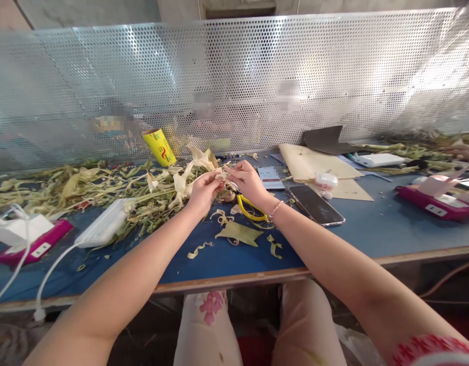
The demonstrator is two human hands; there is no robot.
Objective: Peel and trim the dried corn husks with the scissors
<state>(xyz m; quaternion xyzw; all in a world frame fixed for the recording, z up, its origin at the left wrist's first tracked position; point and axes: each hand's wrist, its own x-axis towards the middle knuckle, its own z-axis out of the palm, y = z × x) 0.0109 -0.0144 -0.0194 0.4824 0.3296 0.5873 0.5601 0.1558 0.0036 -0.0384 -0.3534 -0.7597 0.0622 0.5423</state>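
Near the middle of the blue table, my left hand [205, 190] and my right hand [246, 178] meet, fingertips close together. Both pinch a small pale piece of plant husk [222, 176]. Behind and beside my left hand lie large dried husks [198, 163] on a heap of dry greenish stalks [143, 203]. Scissors with yellow handles [251, 209] rest just under my right wrist, their blades hidden. A flat greenish husk piece [240, 233] and curled strips [199, 249] are on the table in front of my hands.
A yellow tube [160, 147] leans at the back. On the right are a black phone [316, 204], brown paper [314, 162] and an earphone case [326, 180]. A white power bank [104, 223] and magenta power strips [59, 236] lie nearby. A perforated metal screen [242, 66] stands behind.
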